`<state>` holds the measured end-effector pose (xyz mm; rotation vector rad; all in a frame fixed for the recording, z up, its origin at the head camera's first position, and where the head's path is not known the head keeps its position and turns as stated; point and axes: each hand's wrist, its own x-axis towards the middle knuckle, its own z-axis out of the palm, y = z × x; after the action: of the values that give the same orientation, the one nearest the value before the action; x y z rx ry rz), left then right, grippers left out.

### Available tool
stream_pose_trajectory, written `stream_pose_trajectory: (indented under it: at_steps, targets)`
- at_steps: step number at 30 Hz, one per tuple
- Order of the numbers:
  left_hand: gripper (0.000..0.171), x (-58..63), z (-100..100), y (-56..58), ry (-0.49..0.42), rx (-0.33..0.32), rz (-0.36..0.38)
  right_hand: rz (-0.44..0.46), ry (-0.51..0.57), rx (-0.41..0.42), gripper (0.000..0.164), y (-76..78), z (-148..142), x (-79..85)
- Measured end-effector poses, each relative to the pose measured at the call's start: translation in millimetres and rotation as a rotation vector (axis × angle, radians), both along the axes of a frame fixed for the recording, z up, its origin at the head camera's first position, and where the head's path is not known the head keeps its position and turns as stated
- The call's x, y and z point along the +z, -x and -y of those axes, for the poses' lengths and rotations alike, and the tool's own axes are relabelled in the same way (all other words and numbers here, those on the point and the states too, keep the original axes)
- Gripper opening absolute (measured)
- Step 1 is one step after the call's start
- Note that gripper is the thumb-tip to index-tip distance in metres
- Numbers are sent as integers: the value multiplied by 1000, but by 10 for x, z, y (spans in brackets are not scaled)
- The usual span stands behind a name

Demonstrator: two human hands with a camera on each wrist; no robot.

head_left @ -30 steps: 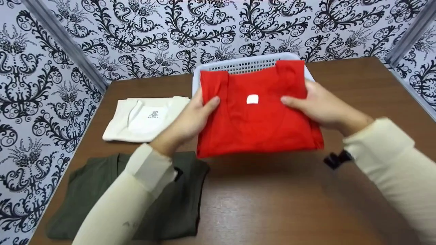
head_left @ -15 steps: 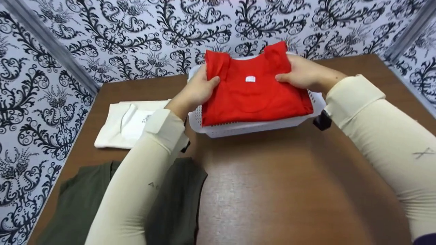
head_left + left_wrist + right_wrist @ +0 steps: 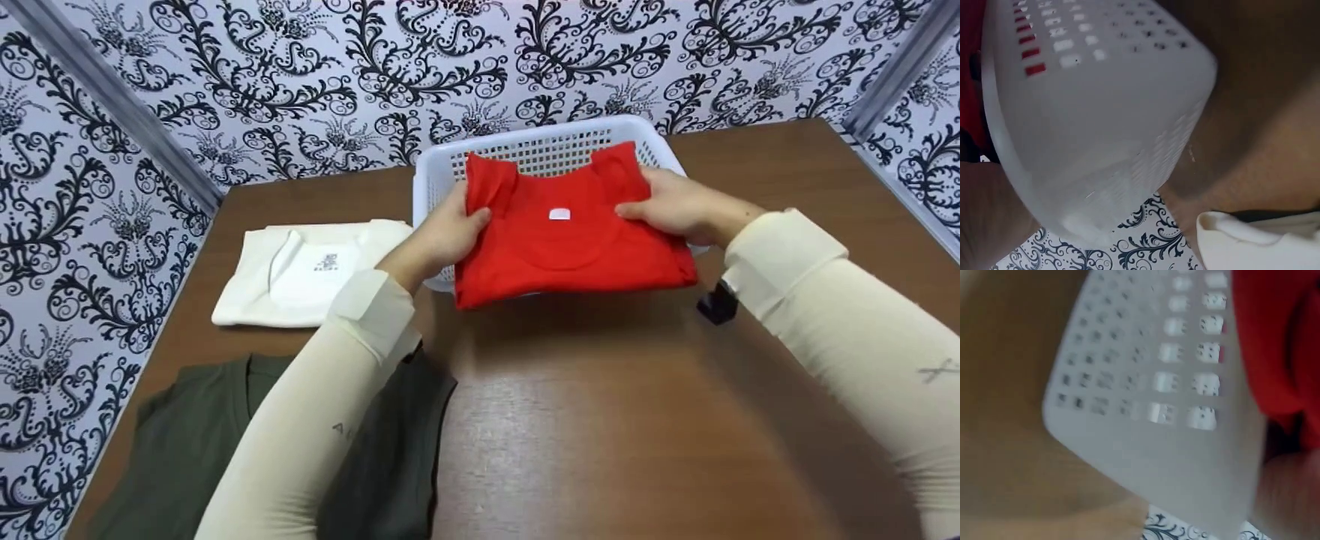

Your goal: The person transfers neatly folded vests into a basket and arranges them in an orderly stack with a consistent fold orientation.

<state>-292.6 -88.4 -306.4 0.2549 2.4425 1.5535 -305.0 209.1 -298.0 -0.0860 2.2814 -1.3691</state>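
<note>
A folded red shirt [image 3: 570, 240] with a small white label at its neckline is held by its two sides over a white perforated basket [image 3: 540, 146]. My left hand [image 3: 452, 229] grips the left side, thumb on top of the cloth. On the opposite side my right hand [image 3: 679, 202] pinches the shirt, its thumb likewise on top and the other fingers hidden beneath. In the left wrist view, the basket wall [image 3: 1089, 112] fills the middle, with red cloth showing through some slots. The right wrist view has red fabric [image 3: 1269, 343] beside the basket's rim.
To the left on the brown table [image 3: 570, 420] lies a folded cream shirt [image 3: 311, 274] with dark print inside the neck. Nearer is a dark green shirt [image 3: 195, 442], partly covered by the left sleeve. A patterned wall [image 3: 360, 75] stands right behind the basket.
Both hands first carried the red shirt away from me over the basket. Since half a second ago they have lowered it and brought it slightly back, uncovering the basket's far rim.
</note>
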Motion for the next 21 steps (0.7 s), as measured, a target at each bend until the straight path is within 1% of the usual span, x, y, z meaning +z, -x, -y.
stream_pose_trajectory:
  at_steps: [2,4,8,13,16,18,21]
  targets:
    - [39,-35,12,-47,1,-9,-5,9,28,-23,44,-71,-13,-44]
    - [40,-63,25,-100,5,-22,-14,11,46,-28,43,-147,-19,-76]
    - [42,-94,38,-229,18,-40,-8,1,48,23,45,-284,-9,-112]
    - [42,-91,36,-428,45,-48,-6,-29,3,97,44,-447,-7,-101]
    - [41,-84,18,-526,66,-74,1,-26,-36,131,44,-537,-33,-90]
    - [41,-66,8,-567,84,-92,4,-34,-62,150,45,-576,-52,-68]
    - [41,-10,3,-583,96,-94,-6,-66,-95,162,46,-585,-52,8]
